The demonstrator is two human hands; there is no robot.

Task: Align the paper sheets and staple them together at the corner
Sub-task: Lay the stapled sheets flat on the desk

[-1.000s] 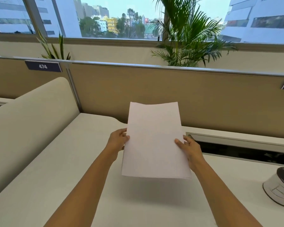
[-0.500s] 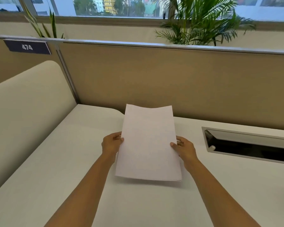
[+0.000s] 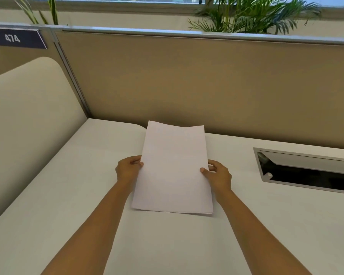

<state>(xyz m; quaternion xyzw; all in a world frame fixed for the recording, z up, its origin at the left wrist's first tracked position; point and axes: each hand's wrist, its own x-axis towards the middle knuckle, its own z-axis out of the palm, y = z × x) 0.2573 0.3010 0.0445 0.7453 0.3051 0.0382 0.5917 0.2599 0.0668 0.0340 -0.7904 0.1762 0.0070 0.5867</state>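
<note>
Gripping the paper sheets (image 3: 173, 167) by their long edges, both hands pinch the stack, thumbs on top and fingers underneath: the left hand (image 3: 127, 170) on the left edge, the right hand (image 3: 218, 175) on the right edge. The stack is low over the white tabletop (image 3: 68, 205), its far edge slightly bowed, its near corner showing separate sheet edges. Right of the sheets a metal-framed cable slot (image 3: 306, 169) is sunk in the tabletop. Beyond the sheets stands a tan partition (image 3: 187, 80).
</note>
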